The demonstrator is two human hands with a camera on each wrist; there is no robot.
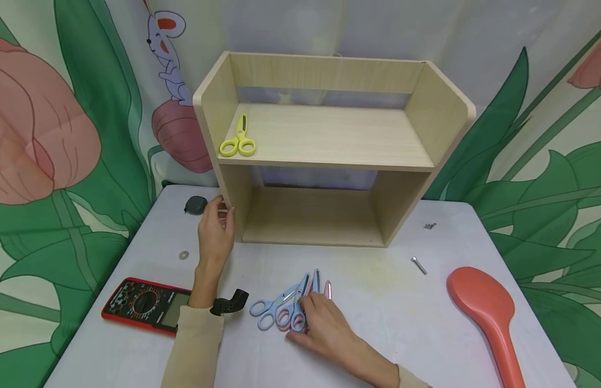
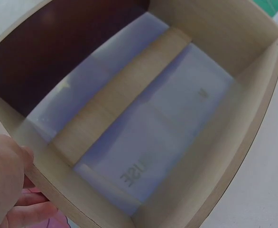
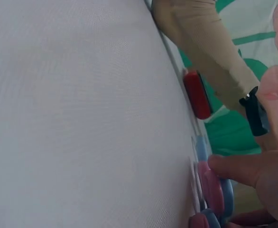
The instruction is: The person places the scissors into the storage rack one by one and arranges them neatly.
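A light wooden shelf (image 1: 315, 218) with two levels stands at the back of the table. My left hand (image 1: 216, 231) grips the front edge of its left side panel, low down; in the left wrist view the fingers (image 2: 32, 213) lie outside that panel. Yellow scissors (image 1: 241, 139) rest on the upper board at the left. In front of the shelf, blue scissors (image 1: 281, 302) and pink ones lie overlapping in a pile. My right hand (image 1: 329, 326) holds scissors at the pile's right side, its thumb on the pink handle (image 3: 214, 190) in the right wrist view.
At left lie a red and black multimeter (image 1: 145, 304), a grey disc (image 1: 184, 255) and a small black object (image 1: 195, 205). On the right are a red spoon-shaped object (image 1: 484, 302), a bolt (image 1: 419, 265) and small metal pieces (image 1: 429, 226). Printed curtains surround the table.
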